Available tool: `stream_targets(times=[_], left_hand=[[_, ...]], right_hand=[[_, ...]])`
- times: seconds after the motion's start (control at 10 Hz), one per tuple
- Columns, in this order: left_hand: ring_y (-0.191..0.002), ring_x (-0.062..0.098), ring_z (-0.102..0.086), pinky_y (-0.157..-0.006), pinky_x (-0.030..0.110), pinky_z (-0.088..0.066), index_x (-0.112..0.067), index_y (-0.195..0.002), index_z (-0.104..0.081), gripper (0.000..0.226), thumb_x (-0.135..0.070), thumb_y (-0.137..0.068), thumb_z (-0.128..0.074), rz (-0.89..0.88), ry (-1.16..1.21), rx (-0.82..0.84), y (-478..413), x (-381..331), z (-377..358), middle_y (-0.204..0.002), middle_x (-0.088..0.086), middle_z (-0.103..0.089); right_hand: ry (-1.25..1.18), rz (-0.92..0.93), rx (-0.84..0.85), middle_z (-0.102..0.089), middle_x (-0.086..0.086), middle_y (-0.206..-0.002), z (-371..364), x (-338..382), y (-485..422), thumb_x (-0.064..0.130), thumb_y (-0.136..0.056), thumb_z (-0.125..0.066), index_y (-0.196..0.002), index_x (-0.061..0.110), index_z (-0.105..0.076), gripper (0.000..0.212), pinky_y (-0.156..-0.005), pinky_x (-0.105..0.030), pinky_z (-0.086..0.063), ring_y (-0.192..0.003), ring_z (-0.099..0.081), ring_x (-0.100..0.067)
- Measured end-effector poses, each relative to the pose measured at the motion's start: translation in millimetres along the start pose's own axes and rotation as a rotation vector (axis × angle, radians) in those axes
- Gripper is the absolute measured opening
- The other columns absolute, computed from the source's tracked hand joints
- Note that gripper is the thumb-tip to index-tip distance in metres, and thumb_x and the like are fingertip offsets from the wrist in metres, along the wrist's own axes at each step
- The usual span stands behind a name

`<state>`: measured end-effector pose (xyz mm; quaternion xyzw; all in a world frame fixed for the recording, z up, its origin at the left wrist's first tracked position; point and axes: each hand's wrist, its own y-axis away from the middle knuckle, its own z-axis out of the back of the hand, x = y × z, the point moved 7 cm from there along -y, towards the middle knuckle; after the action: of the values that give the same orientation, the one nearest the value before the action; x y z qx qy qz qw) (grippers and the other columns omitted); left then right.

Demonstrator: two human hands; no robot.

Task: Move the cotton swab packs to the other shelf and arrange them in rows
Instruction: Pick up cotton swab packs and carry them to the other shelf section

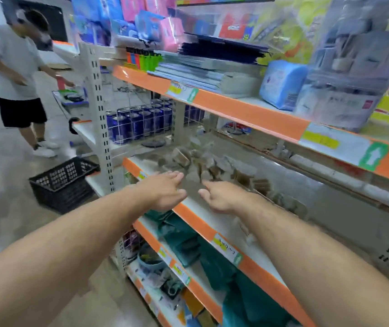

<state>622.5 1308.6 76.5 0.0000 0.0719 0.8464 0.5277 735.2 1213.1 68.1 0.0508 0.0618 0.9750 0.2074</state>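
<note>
Head cam has both your arms stretched out over the front edge of the middle shelf (195, 223). Your left hand (165, 190) is flat, fingers straight, holding nothing. Your right hand (221, 197) is just beside it, loose and empty too. The cotton swab packs (200, 161) sit in a blurry heap further back on that shelf, just past your fingertips; can't tell if you're touching any. Blue cans (139, 123) stand beyond the shelf's left end, and a black basket (63, 182) is on the floor.
</note>
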Motion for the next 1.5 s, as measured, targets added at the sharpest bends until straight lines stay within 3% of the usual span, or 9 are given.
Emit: stream_targets(times=[0.3, 0.4, 0.7, 0.8, 0.9, 1.1, 1.3, 1.4, 1.5], left_hand=[[-0.121, 0.036, -0.050, -0.092, 0.034, -0.043, -0.013, -0.145, -0.035, 0.062, -0.050, -0.096, -0.024, -0.159, -0.054, 0.079, -109.1, -21.6, -3.9, -0.142, 0.021, -0.048], [-0.143, 0.030, -0.030, -0.109, 0.032, -0.030, -0.015, -0.152, -0.027, 0.058, -0.044, -0.101, -0.029, -0.210, -0.001, 0.071, -133.4, -36.1, -0.6, -0.160, 0.013, -0.026], [-0.137, 0.025, -0.040, -0.111, 0.042, -0.034, -0.020, -0.140, -0.046, 0.065, -0.047, -0.086, -0.022, -0.475, -0.229, -0.004, -200.2, -43.4, -3.2, -0.146, 0.005, -0.047], [-0.122, 0.042, -0.055, -0.099, 0.053, -0.046, -0.006, -0.125, -0.061, 0.065, -0.028, -0.089, -0.011, -0.483, -0.166, 0.064, -220.2, -30.3, -12.2, -0.133, 0.023, -0.056], [-0.121, 0.044, -0.054, -0.099, 0.054, -0.047, -0.006, -0.127, -0.059, 0.045, -0.017, -0.097, -0.027, -0.459, -0.155, 0.136, -229.7, -16.0, -11.6, -0.133, 0.029, -0.053], [-0.148, 0.025, -0.022, -0.120, 0.039, -0.019, -0.017, -0.154, -0.027, 0.056, -0.039, -0.103, -0.036, -0.471, 0.054, 0.083, -258.2, 2.3, -9.8, -0.162, 0.007, -0.023], [-0.136, 0.029, -0.041, -0.111, 0.039, -0.036, -0.008, -0.137, -0.051, 0.050, -0.036, -0.099, -0.035, -0.462, -0.062, 0.045, -287.5, 34.8, -4.2, -0.145, 0.012, -0.046], [-0.116, 0.031, -0.058, -0.094, 0.037, -0.049, -0.016, -0.113, -0.060, 0.057, -0.050, -0.080, -0.027, -0.417, -0.101, -0.031, -301.8, 54.1, 8.4, -0.124, 0.012, -0.062], [-0.108, 0.031, -0.063, -0.086, 0.037, -0.054, -0.017, -0.110, -0.063, 0.033, -0.031, -0.087, -0.045, -0.350, -0.057, -0.055, -316.5, 66.9, 16.5, -0.115, 0.012, -0.067]], right_hand=[[-0.041, -0.283, -0.012, -0.057, -0.014, -0.131, 4.0, -82.7, -34.1, 0.044, -0.103, -0.030, -0.129, 0.016, -0.052, 0.044, -0.081, -0.030, -0.042, -0.113, -0.057, -0.028], [-0.011, -0.312, -0.038, -0.060, -0.011, -0.129, 6.1, -103.4, -46.5, 0.045, -0.103, -0.029, -0.133, 0.018, -0.052, 0.047, -0.077, -0.029, -0.039, -0.112, -0.060, -0.025], [-0.023, -0.393, 0.029, -0.062, -0.013, -0.124, 1.1, -131.4, -89.2, 0.044, -0.104, -0.024, -0.125, 0.012, -0.055, 0.049, -0.079, -0.030, -0.040, -0.108, -0.060, -0.028], [-0.067, -0.450, -0.003, -0.064, -0.010, -0.119, 1.9, -138.1, -102.4, 0.042, -0.102, -0.029, -0.121, 0.015, -0.057, 0.043, -0.077, -0.032, -0.043, -0.103, -0.060, -0.026], [-0.052, -0.511, -0.045, -0.062, -0.010, -0.123, 7.7, -143.7, -112.6, 0.038, -0.101, -0.036, -0.118, 0.014, -0.058, 0.036, -0.078, -0.030, -0.041, -0.109, -0.058, -0.027], [-0.042, -0.627, -0.098, -0.061, -0.008, -0.125, 18.1, -141.8, -147.4, 0.028, -0.095, -0.050, -0.118, 0.016, -0.064, 0.030, -0.089, -0.030, -0.048, -0.115, -0.058, -0.026], [-0.017, -0.650, -0.035, -0.063, -0.006, -0.101, 15.1, -138.0, -173.0, 0.016, -0.091, -0.056, -0.107, 0.012, -0.065, 0.019, -0.074, -0.031, -0.050, -0.100, -0.065, -0.026], [0.012, -0.681, -0.040, -0.062, -0.011, -0.107, 23.0, -130.9, -175.9, 0.016, -0.098, -0.050, -0.115, 0.008, -0.061, 0.022, -0.072, -0.030, -0.040, -0.105, -0.062, -0.030], [-0.001, -0.687, -0.073, -0.061, -0.015, -0.120, 29.6, -127.4, -179.7, 0.015, -0.099, -0.049, -0.124, 0.006, -0.056, 0.028, -0.076, -0.031, -0.040, -0.111, -0.060, -0.032]])
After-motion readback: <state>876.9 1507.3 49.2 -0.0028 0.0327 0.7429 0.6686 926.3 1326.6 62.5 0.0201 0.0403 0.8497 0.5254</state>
